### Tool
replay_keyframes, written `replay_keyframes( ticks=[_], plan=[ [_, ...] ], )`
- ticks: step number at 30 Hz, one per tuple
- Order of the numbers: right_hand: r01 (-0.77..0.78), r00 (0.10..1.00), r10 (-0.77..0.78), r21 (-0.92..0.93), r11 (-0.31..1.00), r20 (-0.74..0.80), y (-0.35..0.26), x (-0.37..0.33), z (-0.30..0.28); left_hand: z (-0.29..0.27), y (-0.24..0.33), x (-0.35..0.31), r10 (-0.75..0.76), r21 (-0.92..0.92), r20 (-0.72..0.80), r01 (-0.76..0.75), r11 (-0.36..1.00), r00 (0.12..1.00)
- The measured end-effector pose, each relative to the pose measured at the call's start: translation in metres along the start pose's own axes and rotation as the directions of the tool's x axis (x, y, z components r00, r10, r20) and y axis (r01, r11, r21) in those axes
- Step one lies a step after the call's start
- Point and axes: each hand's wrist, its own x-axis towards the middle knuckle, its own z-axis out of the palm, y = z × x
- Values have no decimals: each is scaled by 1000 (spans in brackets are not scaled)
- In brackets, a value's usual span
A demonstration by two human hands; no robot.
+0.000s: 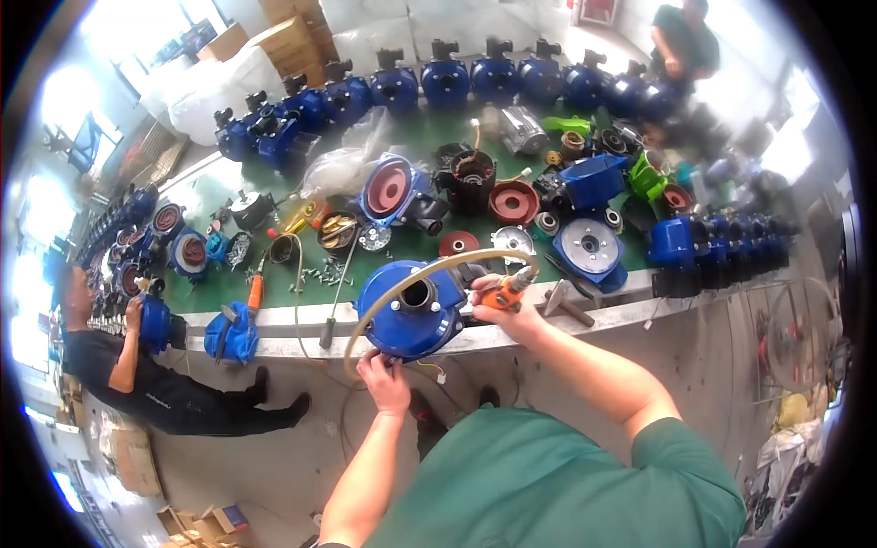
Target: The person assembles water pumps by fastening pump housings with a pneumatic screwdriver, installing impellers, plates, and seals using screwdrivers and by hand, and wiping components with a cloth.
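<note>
A round blue pump housing [391, 321] with a dark central opening rests at the near edge of the bench in front of me. My left hand [385, 382] grips its lower rim, fingers curled against it. Closed around an orange air screwdriver [508, 290], my right hand [513, 315] is at the housing's right side. A tan air hose [395, 290] runs from the tool and arches over the housing. The driver's tip is hidden by my fingers. Just right of that hand, a hammer [568, 308] lies on the bench edge.
Finished-looking blue pumps [445, 82] line the far side of the green bench [320, 290]. A bowl of brass-coloured parts [338, 230], loose screws [322, 272], a long screwdriver [327, 331] and a blue cloth [232, 336] lie leftward. A co-worker [174, 379] stands left; another [685, 41] is far right.
</note>
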Motion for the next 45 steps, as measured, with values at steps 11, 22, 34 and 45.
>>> replay_keyframes(
  ticks=[11, 22, 34, 45],
  plan=[
    [136, 985, -110, -216, 967, 130, 29, 5, 23, 12, 18, -25, -423, -433, 626, 743, 510, 655],
    [159, 942, -70, -253, 954, 329, 18, 18, 18, 126, 19, 6, -398, -322, 905, 855, -406, 152],
    [185, 980, -158, -257, 949, 120, 19, 0, 45, 159, 15, -9, 20, -414, 810, 596, -687, 586],
    [256, 966, -255, -355, 899, 50, 23, 3, 54, 165, -41, -10, 180, -426, 788, 733, -530, 588]
  ],
)
